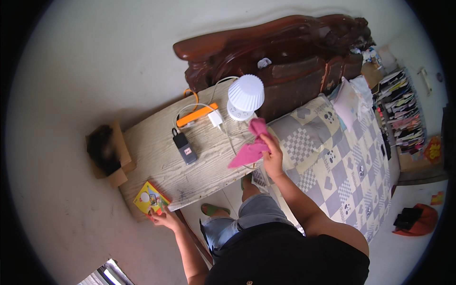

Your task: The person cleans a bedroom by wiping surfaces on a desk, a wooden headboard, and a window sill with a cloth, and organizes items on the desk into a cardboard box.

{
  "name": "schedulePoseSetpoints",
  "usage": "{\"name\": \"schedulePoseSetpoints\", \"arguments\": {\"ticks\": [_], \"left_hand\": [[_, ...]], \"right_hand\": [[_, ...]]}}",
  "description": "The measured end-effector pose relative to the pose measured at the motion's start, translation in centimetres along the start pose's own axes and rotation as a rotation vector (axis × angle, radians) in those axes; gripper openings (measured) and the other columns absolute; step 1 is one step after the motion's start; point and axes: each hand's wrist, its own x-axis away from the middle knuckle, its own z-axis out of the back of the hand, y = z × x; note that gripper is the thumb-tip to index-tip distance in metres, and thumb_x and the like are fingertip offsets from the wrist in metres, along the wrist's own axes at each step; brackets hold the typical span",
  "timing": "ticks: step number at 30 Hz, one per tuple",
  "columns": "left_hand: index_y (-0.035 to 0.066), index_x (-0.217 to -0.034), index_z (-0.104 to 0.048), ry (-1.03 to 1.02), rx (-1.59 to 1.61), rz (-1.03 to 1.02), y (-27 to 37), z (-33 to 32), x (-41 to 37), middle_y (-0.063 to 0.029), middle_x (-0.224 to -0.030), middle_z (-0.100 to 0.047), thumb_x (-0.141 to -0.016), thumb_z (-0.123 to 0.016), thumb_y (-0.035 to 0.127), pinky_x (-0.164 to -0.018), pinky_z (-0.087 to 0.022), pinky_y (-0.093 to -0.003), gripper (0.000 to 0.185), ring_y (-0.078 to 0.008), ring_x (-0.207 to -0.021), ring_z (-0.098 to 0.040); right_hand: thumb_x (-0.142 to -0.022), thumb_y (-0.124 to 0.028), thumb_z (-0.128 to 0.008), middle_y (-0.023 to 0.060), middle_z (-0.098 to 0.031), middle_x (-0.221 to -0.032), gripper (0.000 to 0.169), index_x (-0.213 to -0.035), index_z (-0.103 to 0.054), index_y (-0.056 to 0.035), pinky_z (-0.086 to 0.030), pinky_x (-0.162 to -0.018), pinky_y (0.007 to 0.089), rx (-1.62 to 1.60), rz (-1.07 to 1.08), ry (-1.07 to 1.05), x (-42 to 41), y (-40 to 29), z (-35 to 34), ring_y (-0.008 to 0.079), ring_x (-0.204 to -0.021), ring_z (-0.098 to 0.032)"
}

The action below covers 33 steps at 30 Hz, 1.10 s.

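My right hand [272,155] grips a bunched pink cloth [249,151], which hangs over the table's right end beside the bed. At the table's near-left corner, my left hand [164,217] has its fingers on the lower edge of a yellow and red picture book or flat box [151,199] and seems to hold it. A white table lamp [246,94] with a pleated shade stands just beyond the cloth. Between the hands, a dark handheld device [185,149] lies on the wood-grain tabletop [153,156].
An orange power strip [197,114] with a white charger [215,118] and loose cables lies near the wall. An open cardboard box [126,151] holding something black sits at the left end. To the right is a bed [342,171] with a dark carved wooden headboard [278,39].
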Motion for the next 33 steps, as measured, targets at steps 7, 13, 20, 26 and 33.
{"name": "schedulePoseSetpoints", "arguments": {"ticks": [7,13,20,26,33], "left_hand": [[0.003,-0.113,-0.058,-0.540,0.368,-0.232,18.7,-8.5,10.4,-0.0079,-0.106,-0.053,-0.090,-0.059,0.004,-0.066,-0.046,-0.0268,0.023,-0.0150,-0.080,-0.053],[0.005,-0.099,-0.065,-0.962,0.387,-0.452,30.1,-16.6,20.1,-0.0071,-0.100,-0.059,-0.086,-0.060,-0.003,-0.058,-0.046,-0.0240,0.016,-0.0133,-0.074,-0.056],[0.004,-0.098,-0.066,-1.199,0.281,-0.470,33.9,-23.8,26.2,-0.0091,-0.102,-0.061,-0.086,-0.062,0.000,-0.059,-0.048,-0.0254,0.013,-0.0155,-0.074,-0.059],[0.004,-0.096,-0.067,-1.167,0.139,-0.571,36.0,-29.6,26.7,-0.0096,-0.100,-0.062,-0.087,-0.060,0.002,-0.059,-0.047,-0.0240,0.011,-0.0121,-0.066,-0.059],[0.005,-0.097,-0.067,-0.993,0.089,-0.691,41.4,-38.0,27.1,-0.0114,-0.103,-0.060,-0.085,-0.062,-0.001,-0.064,-0.052,-0.0323,0.015,-0.0237,-0.081,-0.063]], "right_hand": [[-0.080,0.003,-0.058,0.0179,-0.053,-0.127,0.053,-0.131,-0.052,-0.0087,-0.040,-0.100,0.0370,-0.065,-0.020,0.301,-12.4,9.2,0.0,0.0346,-0.119,-0.050],[-0.074,0.006,-0.054,0.0150,-0.045,-0.139,0.052,-0.124,-0.059,-0.0082,-0.033,-0.108,0.0489,0.233,0.273,-0.007,-19.9,17.2,-1.8,0.0360,-0.131,-0.040],[-0.083,-0.014,-0.054,-0.0073,-0.045,-0.143,0.039,-0.120,-0.062,-0.0240,-0.028,-0.112,0.0497,0.669,0.734,-0.188,-32.6,31.8,5.4,0.0217,-0.137,-0.036],[-0.080,0.002,-0.052,0.0086,-0.045,-0.142,0.049,-0.127,-0.057,-0.0120,-0.031,-0.110,0.0489,0.193,0.199,0.382,-29.6,33.3,2.7,0.0345,-0.135,-0.037],[-0.076,0.009,-0.045,0.0160,-0.047,-0.137,0.054,-0.129,-0.052,0.0004,-0.023,-0.113,0.0512,0.188,-0.016,0.278,-27.3,32.0,-0.4,0.0388,-0.131,-0.038]]}}
